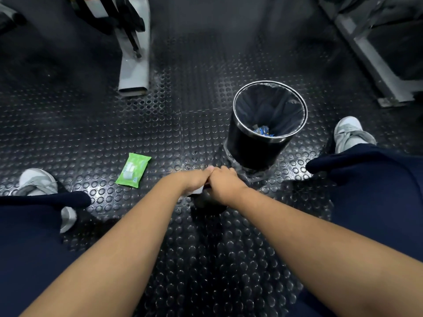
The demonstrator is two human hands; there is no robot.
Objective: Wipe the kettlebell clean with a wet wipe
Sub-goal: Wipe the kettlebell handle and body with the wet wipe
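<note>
A green pack (134, 170) lies on the floor (91, 110) at left. The left hand (194, 179) curls round a white wipe (197, 190) held against the top of the kettlebell (209, 204), which stands on the floor under both hands. The right hand (223, 183), touching the left, is closed over that top too. The step likely goes best if the right hand steadies the bell while the wipe rubs firmly round the top, then the body.
</note>
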